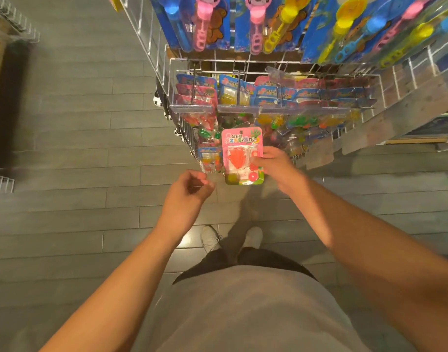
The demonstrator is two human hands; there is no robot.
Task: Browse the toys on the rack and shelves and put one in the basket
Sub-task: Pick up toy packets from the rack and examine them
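- Nearest: person's torso in grey top, dark shorts, white shoes (231, 238) on grey plank floor (65, 148).
- Left hand (186, 191) hangs in the air just left of the toy, fingers curled in, holding nothing; judged to be ready to steady or take the pack.
- Right hand (273, 162) pinches the right edge of a pink blister card toy (242, 156), thumb on the front, so the printed face stays readable; looks like browsing, an inspect step.
- Toy holds an orange sticky hand and red balls; it is lifted clear in front of the wire rack (167, 80), near its lower front edge, off any hook.
- Behind it, along the rack's middle rail: rows of similar carded packs (268, 95) hung on pegs.
- Farthest, at the rack's top edge: bubble wands (255, 24) in pink, yellow, blue on blue cards.
- Basket not in view; drop-in step not yet done.
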